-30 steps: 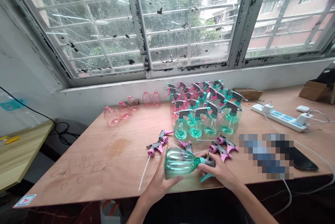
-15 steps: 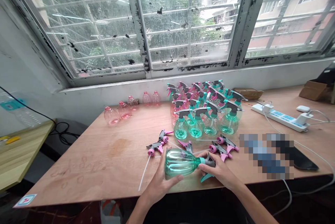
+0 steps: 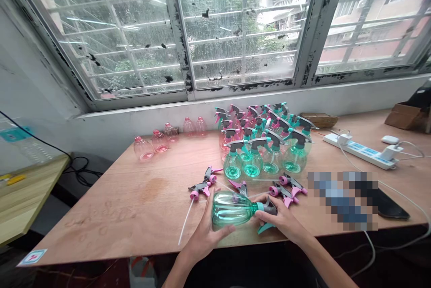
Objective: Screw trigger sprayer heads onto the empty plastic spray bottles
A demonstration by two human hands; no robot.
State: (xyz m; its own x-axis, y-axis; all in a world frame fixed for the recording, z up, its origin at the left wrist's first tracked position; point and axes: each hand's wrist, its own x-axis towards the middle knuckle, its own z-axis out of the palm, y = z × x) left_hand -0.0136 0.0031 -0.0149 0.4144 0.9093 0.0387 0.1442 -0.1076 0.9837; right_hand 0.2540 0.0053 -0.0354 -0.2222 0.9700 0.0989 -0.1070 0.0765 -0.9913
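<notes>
A translucent, ribbed green bottle [image 3: 232, 209] lies sideways at the wood-grained table's [image 3: 111, 198] 6 o'clock edge, left grip [image 3: 209, 233] wrapped around its bulbous body, right grip [image 3: 281, 218] clasping its grey-and-teal spray head [image 3: 270, 207] at 3 o'clock. 5 clear pink bottles [image 3: 143, 150] stand towards 10 o'clock.

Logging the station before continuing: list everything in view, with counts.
held spray bottle: 1, green, front centre
standing spray bottles: many, green and pink, back centre
headless bottles: 5, pink, back left
loose spray heads: 5, pink and grey, middle
power strip: 1, white, right
small case: 1, white, right
slab: 1, black, front right
cardboard box: 1, brown, far right
cardboard piece: 1, brown, back right
table: 1, brown, centre
side table: 1, yellowish, left
clear bottle: 1, blue-labelled, far left
cables: several, black left, white right
sticker: 1, blue-bordered, front left
window: 1, grey-framed, back
left hand: 1, bare, on held spray bottle
right hand: 1, bare, on held spray bottle
</notes>
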